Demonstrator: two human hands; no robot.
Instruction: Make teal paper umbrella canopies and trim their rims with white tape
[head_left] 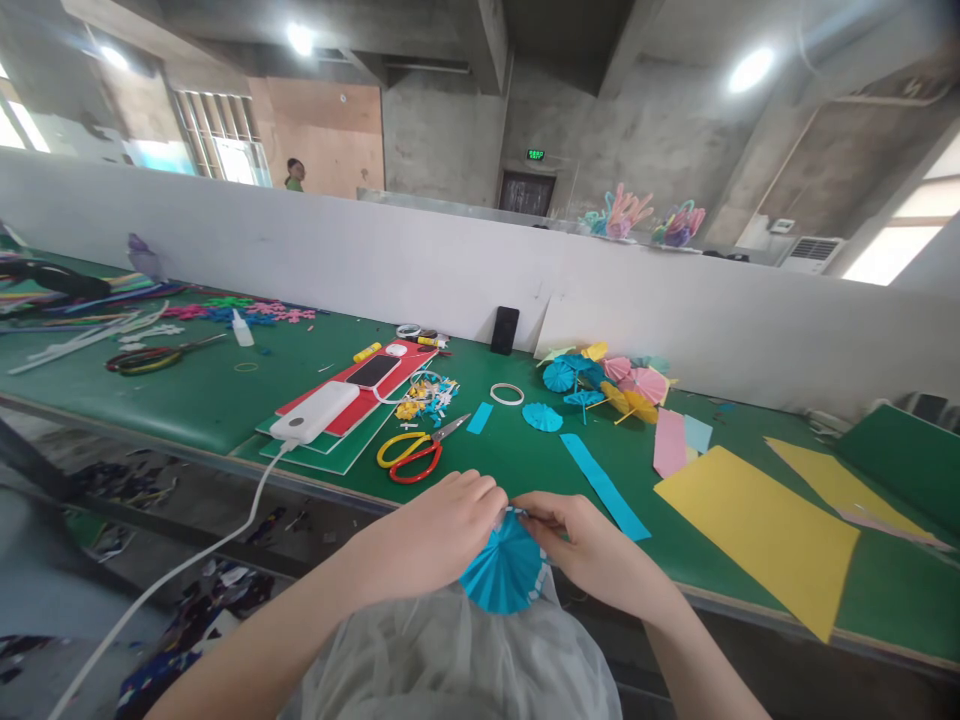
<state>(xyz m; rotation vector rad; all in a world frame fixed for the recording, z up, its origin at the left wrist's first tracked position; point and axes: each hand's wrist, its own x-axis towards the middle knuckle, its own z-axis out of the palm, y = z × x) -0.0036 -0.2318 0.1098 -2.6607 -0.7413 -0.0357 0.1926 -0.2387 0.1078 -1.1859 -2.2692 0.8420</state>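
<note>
Just short of the near edge of the bench [525,455], over the lap: blue pleated paper disc [499,580] fans downward from its top rim, where fingers of left hand [442,530] and right hand [592,550] pinch shut on it from opposite sides, equally near; scissors [416,452] lie beyond, left.

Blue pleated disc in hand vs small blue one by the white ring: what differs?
The held disc is pinched at its top by the left hand and right hand, off the green table; the small disc lies on it, untouched. The held disc shows white along its right rim; the small disc is plain blue. The held disc looks larger, but is nearer the camera. Both are blue pleated paper.
</note>
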